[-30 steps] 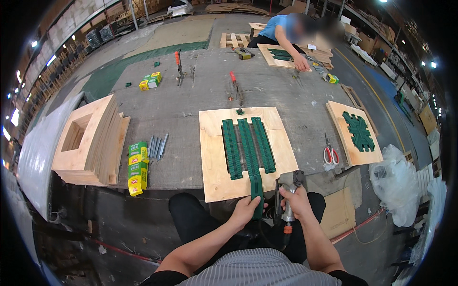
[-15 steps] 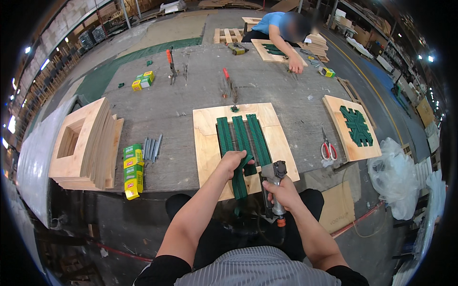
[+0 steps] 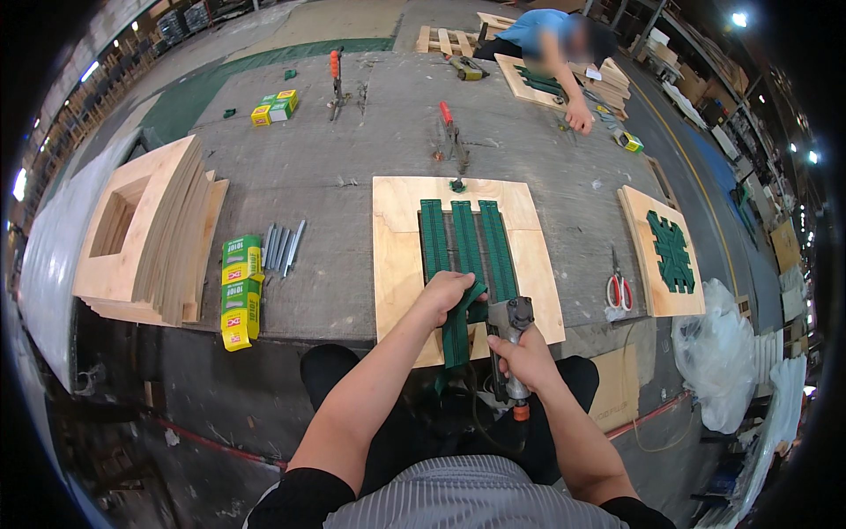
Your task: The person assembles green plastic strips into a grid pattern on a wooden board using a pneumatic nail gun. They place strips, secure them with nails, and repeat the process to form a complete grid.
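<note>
In front of me a square plywood frame point(image 3: 395, 264) lies on the grey work table point(image 3: 326, 238). Three green webbing straps point(image 3: 493, 238) run lengthwise over its opening. My left hand point(image 3: 445, 295) is closed on the loose near part of a green webbing strap point(image 3: 456, 339), which hangs over the frame's near edge. My right hand point(image 3: 527, 360) is wrapped round the grip of a pneumatic staple gun point(image 3: 509, 317). The gun's head is over the near right part of the frame, close to the right strap. A red-handled clamp point(image 3: 448, 123) stands at the frame's far edge.
Left of me are a stack of plywood frames point(image 3: 132, 238), yellow-green staple boxes point(image 3: 241, 300) and staple strips point(image 3: 284, 247). Scissors point(image 3: 619, 286) and a frame with woven straps point(image 3: 665, 256) lie at the right. Across the table, a person in blue point(image 3: 542, 40) reaches over the tabletop.
The whole view has shifted, so the table appears higher and turned slightly. My left hand stays on the strap and my right on the staple gun, with little movement at the frame.
</note>
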